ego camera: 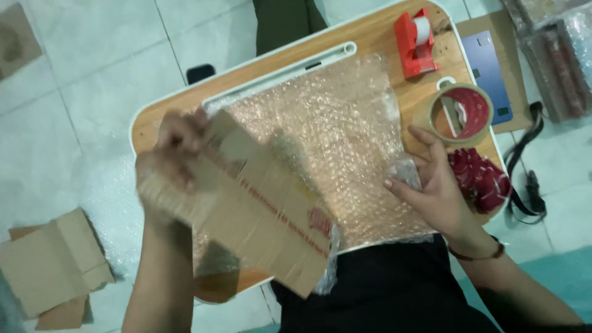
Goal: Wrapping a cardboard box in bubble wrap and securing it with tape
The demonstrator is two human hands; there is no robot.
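1. Pale tiled floor [80, 111] all round; a small wooden lap table [376, 37] with a white rim sits across the person's legs, which are in black cloth.
2. Bubble wrap [333, 135] covers most of the tabletop, its near edge hanging over the lap.
3. Left hand [176, 151], blurred, is closed on the far-left end of a flat cardboard piece [259, 209], thumb and fingers pinching its edge. The card tilts over the left half of the wrap, its near corner past the table edge.
4. Right hand [431, 185] rests on the wrap's right edge, fingers loosely spread, touching a crumpled clear bit there; whether it actually grips it I cannot tell.
5. Far right: red tape dispenser [416, 40]. Just beyond the right fingers: tape roll [459, 114]. Red patterned cloth [481, 179] beside the right wrist.
6. Floor, near left: cardboard scraps [52, 265], partly cut off by the frame.
7. Top right: packets in plastic, cropped and hard to make out. A black cable trails off the right side.
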